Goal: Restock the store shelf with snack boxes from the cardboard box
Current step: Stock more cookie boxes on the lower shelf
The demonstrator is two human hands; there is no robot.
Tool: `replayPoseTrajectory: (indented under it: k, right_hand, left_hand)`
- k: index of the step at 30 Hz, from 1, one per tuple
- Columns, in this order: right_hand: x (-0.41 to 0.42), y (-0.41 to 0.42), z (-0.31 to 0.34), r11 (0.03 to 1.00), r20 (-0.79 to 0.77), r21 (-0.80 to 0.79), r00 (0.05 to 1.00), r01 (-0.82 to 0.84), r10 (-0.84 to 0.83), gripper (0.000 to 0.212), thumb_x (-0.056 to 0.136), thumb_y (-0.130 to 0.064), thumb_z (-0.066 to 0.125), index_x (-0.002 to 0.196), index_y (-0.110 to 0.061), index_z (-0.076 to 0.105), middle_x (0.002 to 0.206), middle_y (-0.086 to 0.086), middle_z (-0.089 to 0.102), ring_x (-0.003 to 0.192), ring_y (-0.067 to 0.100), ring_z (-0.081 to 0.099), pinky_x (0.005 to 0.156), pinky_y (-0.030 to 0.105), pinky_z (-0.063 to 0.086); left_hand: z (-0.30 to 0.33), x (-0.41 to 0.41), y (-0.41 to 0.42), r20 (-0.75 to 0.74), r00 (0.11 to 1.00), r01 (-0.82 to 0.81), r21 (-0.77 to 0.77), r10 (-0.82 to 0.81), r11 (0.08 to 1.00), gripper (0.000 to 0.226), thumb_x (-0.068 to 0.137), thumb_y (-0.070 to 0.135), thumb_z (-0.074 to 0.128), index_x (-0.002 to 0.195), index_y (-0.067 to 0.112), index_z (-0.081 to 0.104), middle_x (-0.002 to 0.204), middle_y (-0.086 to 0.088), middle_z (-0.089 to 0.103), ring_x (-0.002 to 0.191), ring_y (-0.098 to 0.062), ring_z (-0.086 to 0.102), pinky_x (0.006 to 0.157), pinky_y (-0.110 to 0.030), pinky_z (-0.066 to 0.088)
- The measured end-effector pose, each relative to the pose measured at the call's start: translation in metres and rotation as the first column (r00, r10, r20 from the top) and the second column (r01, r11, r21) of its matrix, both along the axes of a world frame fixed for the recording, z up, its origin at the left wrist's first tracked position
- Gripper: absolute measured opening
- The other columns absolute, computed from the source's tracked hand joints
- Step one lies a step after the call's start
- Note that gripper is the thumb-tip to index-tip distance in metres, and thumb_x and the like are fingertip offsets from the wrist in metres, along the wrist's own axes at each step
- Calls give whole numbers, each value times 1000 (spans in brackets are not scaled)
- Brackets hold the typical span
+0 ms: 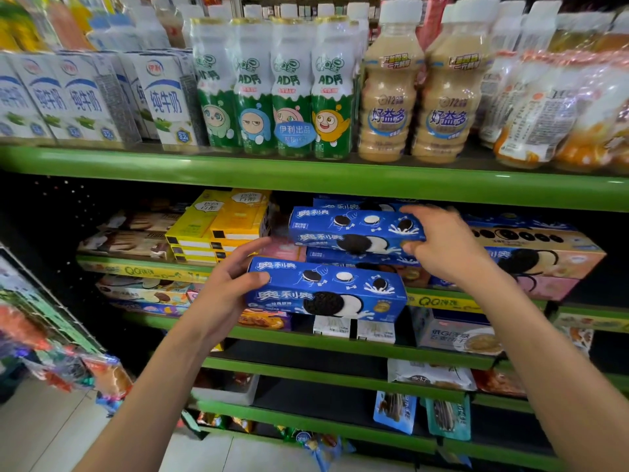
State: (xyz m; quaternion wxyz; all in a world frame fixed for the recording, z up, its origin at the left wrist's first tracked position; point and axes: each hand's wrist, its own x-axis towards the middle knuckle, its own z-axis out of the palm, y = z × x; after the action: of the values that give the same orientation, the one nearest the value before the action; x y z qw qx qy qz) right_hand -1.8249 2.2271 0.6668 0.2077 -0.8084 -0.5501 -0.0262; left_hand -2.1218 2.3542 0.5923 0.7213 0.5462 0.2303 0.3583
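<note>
My left hand (231,287) grips the left end of a blue cookie box (326,291), held level in front of the second green shelf (306,180). My right hand (446,247) grips the right end of a second blue cookie box (354,229), which lies on top of a stack of blue boxes (340,257) on that shelf. The thumb is under the box's front and the fingers are over its top. No cardboard box is in view.
Yellow snack boxes (218,226) sit left of the blue stack; orange and pink cookie boxes (544,257) sit right of it. Milk cartons (85,97) and drink bottles (296,86) fill the shelf above. Lower shelves hold bagged snacks (432,373). A rack of packets (51,335) hangs at the left.
</note>
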Motion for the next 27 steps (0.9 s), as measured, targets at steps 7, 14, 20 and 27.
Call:
replayPoseTrajectory:
  k: [7, 14, 20, 27]
  right_hand:
    - [6, 25, -16, 980, 174, -135, 977, 147, -123, 56, 95, -19, 59, 147, -15, 39, 147, 15, 44, 128, 42, 41, 102, 43, 39]
    - [7, 28, -20, 980, 251, -119, 960, 162, -128, 57, 91, -15, 64, 144, -13, 42, 143, 12, 48, 126, 39, 42, 100, 43, 42]
    - [0, -2, -25, 990, 179, 126, 980, 60, -82, 53, 80, 7, 55, 132, -4, 57, 128, 18, 57, 114, 41, 47, 100, 44, 36]
    - [-20, -31, -55, 939, -357, 300, 932, 171, -56, 37, 90, -18, 62, 125, -17, 50, 87, -18, 57, 76, 0, 58, 70, 28, 47]
  left_hand:
    - [6, -5, 2, 1, 998, -64, -15, 64, 998, 45, 76, 7, 71, 117, 24, 70, 119, -7, 67, 100, -26, 69, 72, -35, 59]
    - [14, 5, 11, -15, 989, -144, -23, 144, 989, 27, 83, 12, 67, 108, 21, 72, 104, -7, 73, 92, -23, 71, 66, -35, 61]
    - [23, 21, 23, 45, 991, -127, -36, 129, 991, 29, 80, 16, 63, 108, 17, 72, 106, -10, 73, 93, -23, 71, 69, -34, 60]
    - [25, 63, 26, 20, 992, -121, -75, 122, 990, 36, 79, 17, 60, 115, 13, 64, 106, -7, 74, 93, -21, 71, 69, -33, 60]
